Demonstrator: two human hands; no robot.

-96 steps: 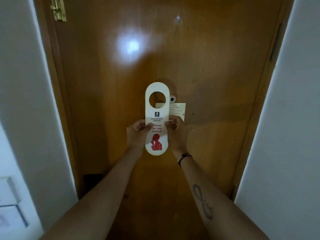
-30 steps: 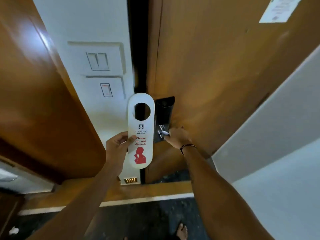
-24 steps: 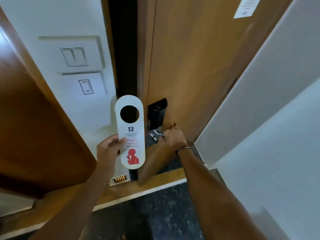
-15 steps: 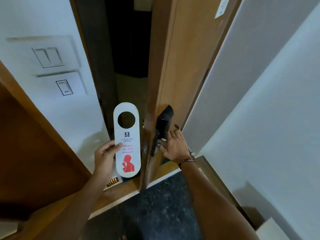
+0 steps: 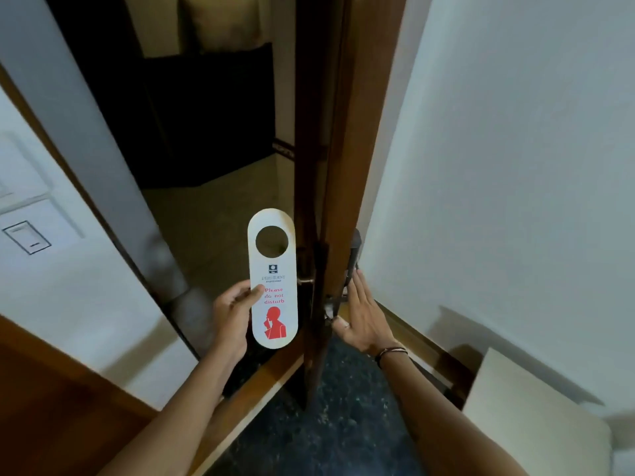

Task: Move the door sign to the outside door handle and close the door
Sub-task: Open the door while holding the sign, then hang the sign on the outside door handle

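Observation:
The white door sign (image 5: 273,280), with a round hole at its top and red "Please do not disturb" print, stands upright in my left hand (image 5: 233,316), pinched at its left edge. The wooden door (image 5: 321,132) is swung wide open, so I see it nearly edge-on. Its outside handle (image 5: 305,280) pokes out just right of the sign. My right hand (image 5: 362,319) lies flat with fingers apart against the door's inner side, beside the dark inside lock plate (image 5: 354,255).
A dim corridor floor (image 5: 213,228) shows through the doorway. A white wall (image 5: 498,166) stands close on the right, behind the open door. A switch panel (image 5: 27,237) is on the left wall. The dark speckled floor (image 5: 330,424) lies below.
The door has swung further open, from closed to nearly edge-on. My right hand let go of the inside handle and now rests flat. My left hand alone keeps the sign.

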